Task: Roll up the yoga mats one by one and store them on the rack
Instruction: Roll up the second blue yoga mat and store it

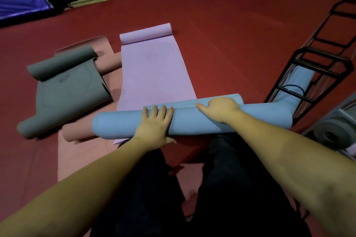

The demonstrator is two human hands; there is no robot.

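Lying across the red floor [221, 25], the lilac mat [154, 75] stretches away from the person, and the blue roll [192, 121] sits crosswise on its near end, long axis running left to right. The black rack [308, 75] stands off its right end, nearer the right hand [221, 107], whose fingers seemingly curl over the roll's far edge. The left hand [156, 123] presses flat, fingers straight.
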